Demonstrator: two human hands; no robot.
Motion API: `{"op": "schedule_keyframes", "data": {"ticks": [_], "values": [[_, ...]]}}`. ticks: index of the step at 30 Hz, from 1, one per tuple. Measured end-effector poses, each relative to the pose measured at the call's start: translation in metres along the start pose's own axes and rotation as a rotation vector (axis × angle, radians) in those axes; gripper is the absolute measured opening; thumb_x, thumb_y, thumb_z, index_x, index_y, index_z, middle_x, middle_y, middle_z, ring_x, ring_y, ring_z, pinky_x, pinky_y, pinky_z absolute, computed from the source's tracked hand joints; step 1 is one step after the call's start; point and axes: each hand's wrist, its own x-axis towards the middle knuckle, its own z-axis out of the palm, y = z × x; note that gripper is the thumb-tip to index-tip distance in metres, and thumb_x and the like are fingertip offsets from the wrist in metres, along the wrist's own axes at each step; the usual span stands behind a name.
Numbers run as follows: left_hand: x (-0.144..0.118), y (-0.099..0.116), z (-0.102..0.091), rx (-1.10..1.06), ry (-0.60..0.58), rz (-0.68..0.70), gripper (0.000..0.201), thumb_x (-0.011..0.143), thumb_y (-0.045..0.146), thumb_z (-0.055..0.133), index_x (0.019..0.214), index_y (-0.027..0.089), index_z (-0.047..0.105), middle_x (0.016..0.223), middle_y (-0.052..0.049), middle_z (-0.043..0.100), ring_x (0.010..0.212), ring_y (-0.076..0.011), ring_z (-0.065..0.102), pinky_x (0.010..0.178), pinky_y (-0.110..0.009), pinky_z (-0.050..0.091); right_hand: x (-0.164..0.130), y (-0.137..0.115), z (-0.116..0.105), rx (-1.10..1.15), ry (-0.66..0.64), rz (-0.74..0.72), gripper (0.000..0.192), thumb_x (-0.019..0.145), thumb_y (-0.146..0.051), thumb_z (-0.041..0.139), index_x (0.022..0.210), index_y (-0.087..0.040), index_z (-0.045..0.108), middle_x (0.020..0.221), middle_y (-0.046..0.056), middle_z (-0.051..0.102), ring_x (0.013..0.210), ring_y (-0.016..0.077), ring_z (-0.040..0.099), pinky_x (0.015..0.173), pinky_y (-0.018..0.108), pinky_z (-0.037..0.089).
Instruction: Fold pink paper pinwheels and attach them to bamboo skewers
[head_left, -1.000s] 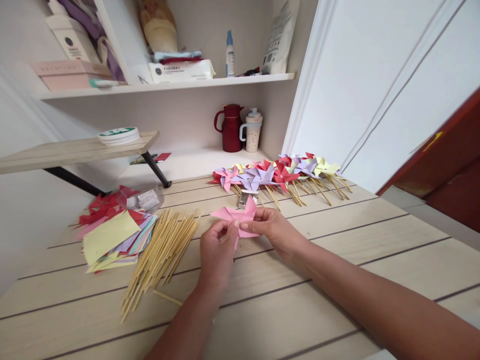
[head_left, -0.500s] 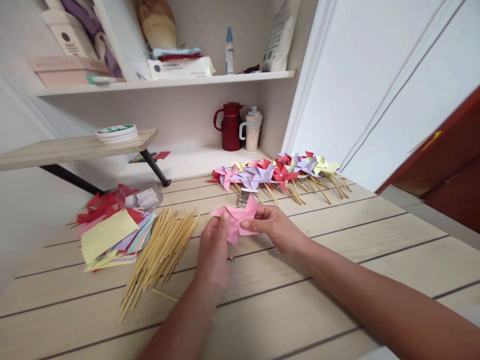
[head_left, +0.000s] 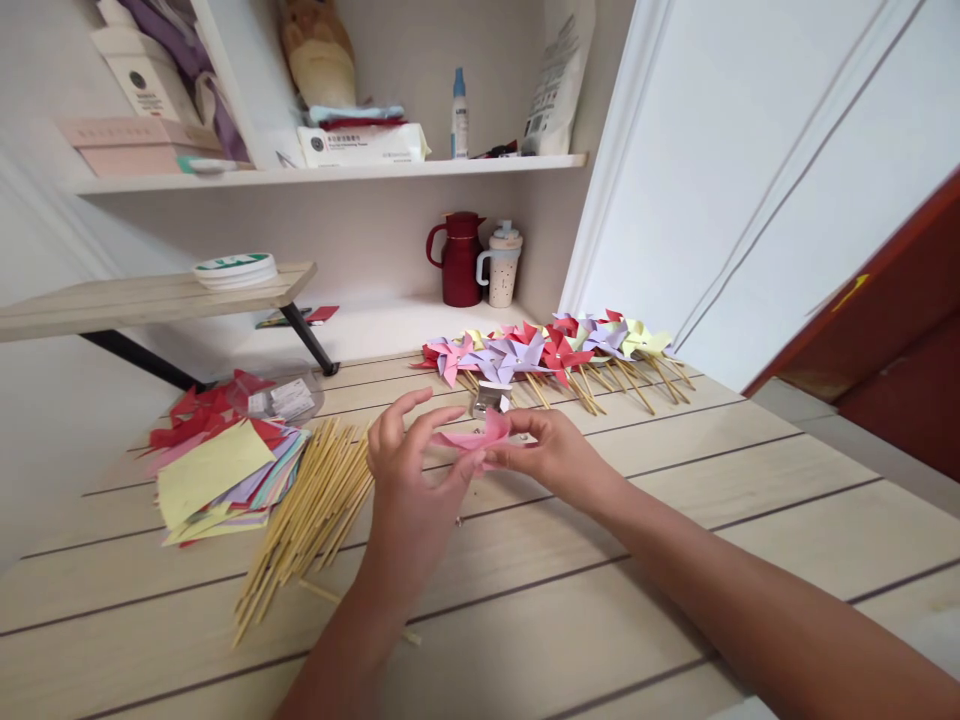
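A pink paper pinwheel (head_left: 489, 432) is pinched between the thumb and fingers of my right hand (head_left: 551, 448). It is turned nearly edge-on, with one blade standing up. My left hand (head_left: 416, 450) is at its left side, fingers spread and raised, thumb tip against the paper's lower edge. Just beyond the pinwheel sits a small clear box (head_left: 487, 400) of tiny metal pieces. One tiny metal piece (head_left: 459, 521) lies on the table below my hands. A heap of thin wooden sticks (head_left: 300, 530) lies left of my left hand.
Several finished pinwheels on sticks (head_left: 555, 350) lie at the table's back right. Stacked coloured paper (head_left: 214, 475), red paper pieces (head_left: 199, 410) and a clear plastic box (head_left: 289, 398) are at the left. A small raised shelf (head_left: 150, 295), a red jug (head_left: 461, 260) and a cup (head_left: 504, 265) stand behind.
The pinwheel has tipped from facing me to nearly edge-on. My left hand has loosened its pinch, its fingers lifting and spreading. My right hand keeps its hold.
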Motion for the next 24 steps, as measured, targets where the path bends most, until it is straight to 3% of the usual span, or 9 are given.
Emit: {"op": "schedule_keyframes", "data": {"ticks": [3, 7, 16, 24], "values": [[-0.003, 0.0, 0.005, 0.199, 0.035, 0.11, 0.03, 0.076, 0.027, 0.078, 0.106, 0.031, 0.071, 0.134, -0.008, 0.057, 0.126, -0.0333, 0.048, 0.108, -0.056, 0.032, -0.001, 0.001, 0.0, -0.169, 0.049, -0.119, 0.01, 0.076, -0.033, 0.077, 0.077, -0.023, 0.075, 0.084, 0.003, 0.07, 0.085, 0.0223, 0.063, 0.072, 0.033, 0.051], [-0.004, -0.001, 0.008, 0.292, 0.016, 0.133, 0.028, 0.076, 0.022, 0.079, 0.103, 0.029, 0.072, 0.132, -0.01, 0.06, 0.125, -0.0341, 0.049, 0.108, -0.058, 0.03, -0.001, 0.001, 0.0, -0.241, 0.086, -0.176, 0.007, 0.078, -0.03, 0.075, 0.08, -0.023, 0.074, 0.089, 0.005, 0.069, 0.087, 0.0225, 0.062, 0.069, 0.032, 0.051], [-0.007, -0.007, 0.015, 0.271, -0.049, 0.156, 0.011, 0.079, 0.023, 0.076, 0.088, 0.029, 0.075, 0.12, -0.007, 0.068, 0.113, -0.0289, 0.058, 0.109, -0.057, 0.028, -0.003, -0.004, 0.002, -0.326, 0.074, -0.235, 0.006, 0.081, -0.026, 0.069, 0.081, -0.024, 0.075, 0.085, 0.006, 0.07, 0.084, 0.023, 0.061, 0.064, 0.032, 0.05], [-0.004, -0.004, 0.012, 0.196, -0.069, 0.14, 0.011, 0.082, 0.019, 0.072, 0.08, 0.029, 0.075, 0.108, -0.002, 0.074, 0.103, -0.0248, 0.064, 0.112, -0.056, 0.023, -0.003, -0.004, 0.002, -0.333, 0.065, -0.262, 0.006, 0.081, -0.026, 0.07, 0.08, -0.024, 0.075, 0.084, 0.007, 0.071, 0.083, 0.0238, 0.061, 0.066, 0.035, 0.049]]}}
